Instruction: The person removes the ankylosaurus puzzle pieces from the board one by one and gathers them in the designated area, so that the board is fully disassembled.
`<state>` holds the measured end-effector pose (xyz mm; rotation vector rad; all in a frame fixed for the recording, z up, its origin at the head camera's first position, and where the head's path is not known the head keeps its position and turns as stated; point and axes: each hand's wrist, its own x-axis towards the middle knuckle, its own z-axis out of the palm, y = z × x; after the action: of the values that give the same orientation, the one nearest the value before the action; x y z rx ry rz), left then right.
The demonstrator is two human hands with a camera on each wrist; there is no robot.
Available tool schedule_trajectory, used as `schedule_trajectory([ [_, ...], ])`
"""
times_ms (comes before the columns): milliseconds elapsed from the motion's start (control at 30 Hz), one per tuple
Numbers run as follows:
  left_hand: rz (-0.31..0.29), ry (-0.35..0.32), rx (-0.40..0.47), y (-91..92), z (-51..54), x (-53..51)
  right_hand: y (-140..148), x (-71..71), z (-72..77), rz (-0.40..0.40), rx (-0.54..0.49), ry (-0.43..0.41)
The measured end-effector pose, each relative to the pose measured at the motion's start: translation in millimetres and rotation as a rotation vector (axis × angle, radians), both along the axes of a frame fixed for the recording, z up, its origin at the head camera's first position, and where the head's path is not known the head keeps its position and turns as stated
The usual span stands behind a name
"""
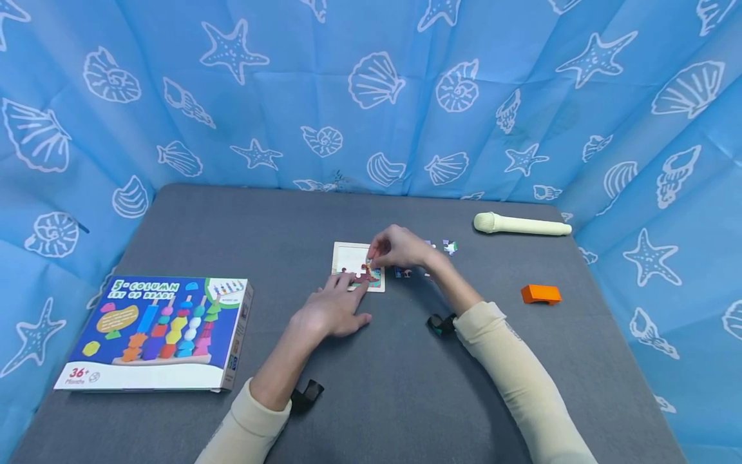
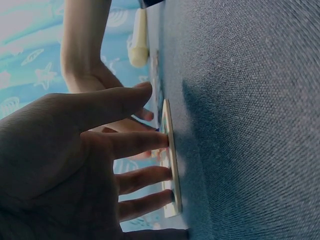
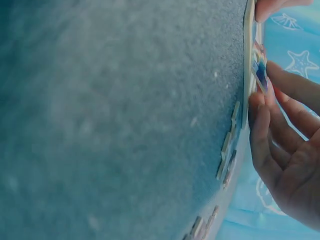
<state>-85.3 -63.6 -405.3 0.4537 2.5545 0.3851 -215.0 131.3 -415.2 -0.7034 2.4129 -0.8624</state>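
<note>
Right fingers (image 3: 291,83) pinch puzzle piece (image 3: 260,74) — box (image 1: 153,333): "5-Column Set of Beads".

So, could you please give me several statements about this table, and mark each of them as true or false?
1. The right hand pinches a small, multicoloured jigsaw piece. True.
2. The left hand touches the pale, square puzzle tray. True.
3. The pale yellow, microphone-shaped object stands upright. False: the microphone-shaped object lies on its side on the dark grey table.
4. The blue, printed cardboard box lies left of the puzzle tray. True.
5. All jigsaw pieces are inside the tray. False: several loose pieces lie on the table, right of the tray.
</note>
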Motion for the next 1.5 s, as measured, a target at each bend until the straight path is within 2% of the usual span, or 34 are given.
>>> schedule_trajectory([
  [267, 0.001, -0.001, -0.014, 0.5, -1.1, -0.6, 5.0, 6.4, 5.9, -0.003, -0.028, 0.002],
  [467, 0.001, 0.005, -0.009, 0.6, -1.2, -0.8, 14.4, 10.0, 6.7, -0.01, -0.105, -0.013],
  [767, 0.004, 0.014, -0.005, 1.8, -0.1, 0.8, 51.5, 17.2, 13.4, -0.047, -0.177, -0.058],
  [1167, 0.011, 0.013, 0.011, 2.2, -0.7, 1.8, 118.8, 28.5, 18.1, -0.181, -0.18, -0.102],
  [1333, 0.021, 0.008, 0.005, 2.6, -1.5, 2.2, 139.3, 30.7, 18.6, -0.208, -0.16, -0.1],
  [1500, 0.028, 0.007, 0.002, 3.7, -0.5, 3.3, 153.1, 30.7, 16.4, -0.2, -0.107, -0.081],
])
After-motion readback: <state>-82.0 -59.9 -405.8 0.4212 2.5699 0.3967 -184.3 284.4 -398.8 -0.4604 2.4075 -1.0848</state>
